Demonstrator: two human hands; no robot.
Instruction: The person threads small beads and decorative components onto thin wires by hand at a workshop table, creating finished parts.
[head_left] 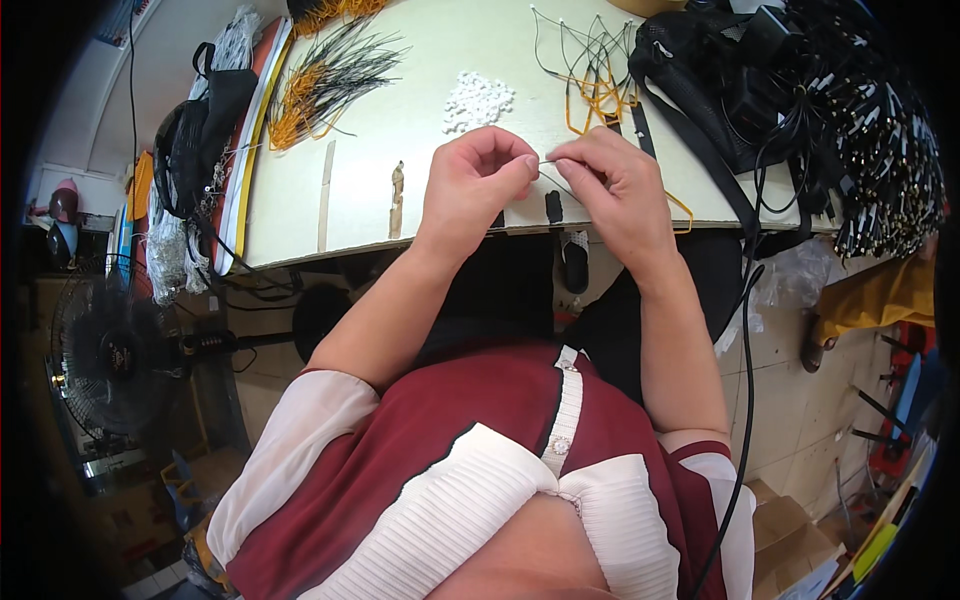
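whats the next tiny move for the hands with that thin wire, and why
Probably a short push of the right hand toward the left hand, feeding the thin wire along. Both hands pinch it at the table edge, fingertips nearly touching, with only a short span between them. What the left fingertips hold is too small to tell.

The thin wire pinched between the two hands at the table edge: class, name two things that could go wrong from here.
1. The thin wire is held only by fingertips of the left hand and right hand at the table edge; a slip could drop it to the floor.
2. The loose wires and the pile of small white parts lie close behind the hands; a careless reach might snag or scatter them.
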